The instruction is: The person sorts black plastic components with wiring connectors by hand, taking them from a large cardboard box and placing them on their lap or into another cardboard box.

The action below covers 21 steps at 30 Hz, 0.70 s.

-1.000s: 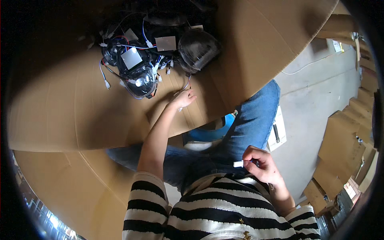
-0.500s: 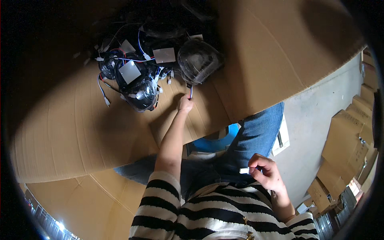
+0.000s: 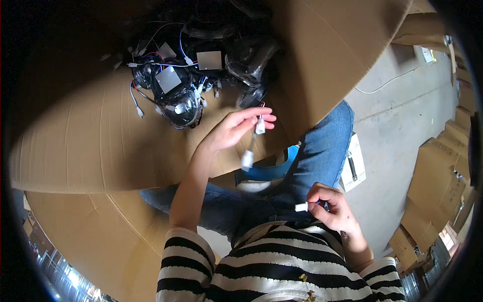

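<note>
My left hand (image 3: 234, 131) reaches over the cardboard, its fingers closed on the thin wires of a clear and black lamp-like unit (image 3: 250, 95). From these wires dangle a white plug connector (image 3: 260, 127) and a second white connector (image 3: 247, 160), which is blurred. Close to my waist, my right hand (image 3: 333, 209) pinches another white plug connector (image 3: 301, 207) between thumb and forefinger; a bit of blue wire shows behind it. Further left, several similar units (image 3: 181, 110) lie heaped with wires and white plugs, and grey square labels (image 3: 168, 80) sit on some of them.
A large cardboard box (image 3: 70, 171) spreads in front of me, its inside dark at the back. Beneath its edge are a blue ring-like object (image 3: 271, 171) and my legs in jeans (image 3: 322, 151). On the floor at right stand a white case with a dark handle (image 3: 353, 166) and stacked cartons (image 3: 432, 176).
My left hand has drawn the wires toward me and right, turning so the connectors hang out. The unit has shifted along. My right hand has stayed nearly in place with its connector.
</note>
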Tool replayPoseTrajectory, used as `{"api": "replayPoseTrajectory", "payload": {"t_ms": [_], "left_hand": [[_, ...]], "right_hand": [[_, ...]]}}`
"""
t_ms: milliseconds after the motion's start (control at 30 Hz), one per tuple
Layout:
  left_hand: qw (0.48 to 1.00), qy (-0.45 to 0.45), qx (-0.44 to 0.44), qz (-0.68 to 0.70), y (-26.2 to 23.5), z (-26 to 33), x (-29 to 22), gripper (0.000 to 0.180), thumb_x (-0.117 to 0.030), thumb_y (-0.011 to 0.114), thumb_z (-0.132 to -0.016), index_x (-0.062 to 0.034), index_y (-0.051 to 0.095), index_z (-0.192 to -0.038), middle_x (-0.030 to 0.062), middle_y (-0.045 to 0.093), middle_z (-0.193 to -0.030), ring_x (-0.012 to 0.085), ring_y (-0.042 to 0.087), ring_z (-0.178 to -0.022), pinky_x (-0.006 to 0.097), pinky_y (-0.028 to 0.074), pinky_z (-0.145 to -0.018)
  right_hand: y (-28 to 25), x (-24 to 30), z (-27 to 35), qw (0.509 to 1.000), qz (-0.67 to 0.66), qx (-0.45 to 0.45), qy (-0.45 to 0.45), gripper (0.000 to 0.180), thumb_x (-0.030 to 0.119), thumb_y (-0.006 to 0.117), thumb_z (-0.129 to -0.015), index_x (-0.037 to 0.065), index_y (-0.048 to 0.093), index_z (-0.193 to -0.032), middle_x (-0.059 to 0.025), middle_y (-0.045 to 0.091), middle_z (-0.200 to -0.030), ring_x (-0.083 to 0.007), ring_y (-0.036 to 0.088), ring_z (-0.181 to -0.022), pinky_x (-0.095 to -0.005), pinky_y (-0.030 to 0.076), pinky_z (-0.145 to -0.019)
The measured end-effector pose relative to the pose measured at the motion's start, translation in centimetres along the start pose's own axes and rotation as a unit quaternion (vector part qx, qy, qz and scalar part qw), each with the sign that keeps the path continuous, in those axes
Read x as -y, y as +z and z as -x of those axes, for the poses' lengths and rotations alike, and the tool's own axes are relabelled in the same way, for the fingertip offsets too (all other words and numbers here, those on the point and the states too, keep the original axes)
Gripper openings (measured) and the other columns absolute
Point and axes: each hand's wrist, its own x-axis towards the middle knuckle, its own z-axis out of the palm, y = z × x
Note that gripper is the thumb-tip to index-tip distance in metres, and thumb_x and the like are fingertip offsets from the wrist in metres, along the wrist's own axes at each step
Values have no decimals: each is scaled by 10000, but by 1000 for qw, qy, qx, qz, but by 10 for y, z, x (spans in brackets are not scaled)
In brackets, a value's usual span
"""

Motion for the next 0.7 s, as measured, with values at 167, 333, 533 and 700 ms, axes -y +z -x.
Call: {"api": "replayPoseTrajectory", "payload": {"t_ms": [167,333,533,700], "left_hand": [[984,10,-69,-165,48,33,-34,313,104,433,-749,-40,557,-998,88,607,-867,135,582,-777,233,446,-676],[892,163,-103,-408,93,61,-44,274,10,593,-621,-69,600,-884,55,524,-804,186,511,-690,284,394,-609],[848,256,-138,-443,138,73,-25,303,15,599,-540,-32,583,-839,60,570,-797,211,547,-684,320,428,-617],[804,267,-192,-496,153,78,-16,367,-3,605,-488,-48,592,-851,40,570,-789,189,544,-692,319,411,-629]], "right_hand": [[5,2,10,999,5,1,-44,42,-19,527,-706,2,530,-743,-65,514,-724,-149,504,-645,-240,383,-557],[6,11,20,995,49,-33,-85,46,-18,546,-692,3,539,-733,-57,518,-711,-132,495,-601,-227,373,-516],[8,17,33,990,36,-70,-118,37,-9,557,-690,8,543,-720,-39,502,-675,-104,429,-533,-216,315,-459],[12,12,41,985,44,-115,-122,34,0,559,-683,6,536,-707,-31,479,-645,-102,413,-515,-216,301,-448]]}}
